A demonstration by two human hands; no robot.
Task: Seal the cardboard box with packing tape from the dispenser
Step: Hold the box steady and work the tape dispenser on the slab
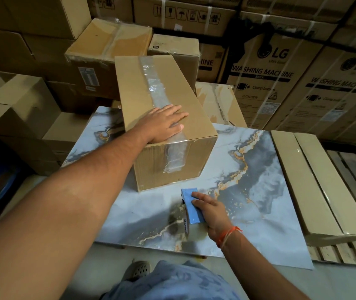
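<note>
The left hand (164, 123) lies flat, fingers spread, on the taped box (161, 118). The right hand (210, 210) grips the blue dispenser (191, 205) on the bench (248, 191).

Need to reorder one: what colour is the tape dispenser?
Blue, seen in the head view: tape dispenser under the right hand.

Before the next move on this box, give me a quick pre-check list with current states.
1. Brown cardboard box steadied: ok, left hand lies flat on its top near the front edge.
2. Clear packing tape strip along the top seam: ok, it runs the length and folds down the front face.
3. Tape pressed flat: not ok, wrinkles show on top and on the front tail.
4. Blue tape dispenser under control: ok, right hand rests on it on the marble-pattern slab.
5. Tape cut from the dispenser: cannot tell.
6. Far end of the seam folded over: cannot tell, hidden.
</note>
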